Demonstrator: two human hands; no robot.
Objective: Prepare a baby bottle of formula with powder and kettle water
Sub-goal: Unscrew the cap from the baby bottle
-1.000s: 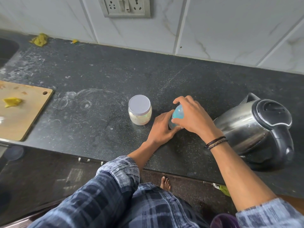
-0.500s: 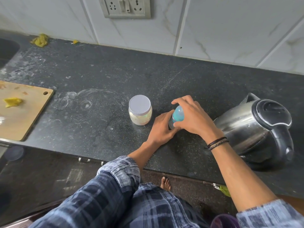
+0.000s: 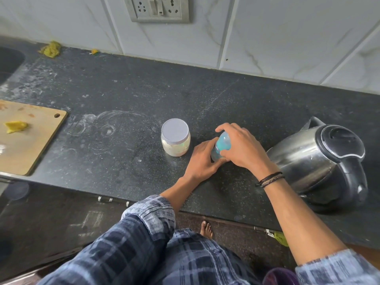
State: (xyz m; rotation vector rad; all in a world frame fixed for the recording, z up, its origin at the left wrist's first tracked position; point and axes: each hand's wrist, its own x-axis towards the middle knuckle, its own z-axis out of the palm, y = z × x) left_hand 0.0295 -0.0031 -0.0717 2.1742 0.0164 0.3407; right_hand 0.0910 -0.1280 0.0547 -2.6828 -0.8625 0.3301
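A small baby bottle (image 3: 222, 145) with a blue top stands on the dark counter (image 3: 123, 99). My left hand (image 3: 202, 161) is wrapped around its lower body. My right hand (image 3: 243, 150) covers the blue cap from above, fingers curled round it. Just left of the bottle stands a clear jar (image 3: 175, 139) of pale powder with a grey lid on. A steel electric kettle (image 3: 320, 161) with a black lid and handle stands to the right, lid shut.
A wooden cutting board (image 3: 26, 136) with a yellow scrap lies at the left edge. A sink (image 3: 8, 62) shows at far left. A wall socket (image 3: 158, 9) sits on the tiled wall. White powder smears mark the counter left of the jar.
My right hand has shifted slightly around the blue cap, its fingers turning on it; the left hand stays on the bottle's base. The jar and kettle have not moved.
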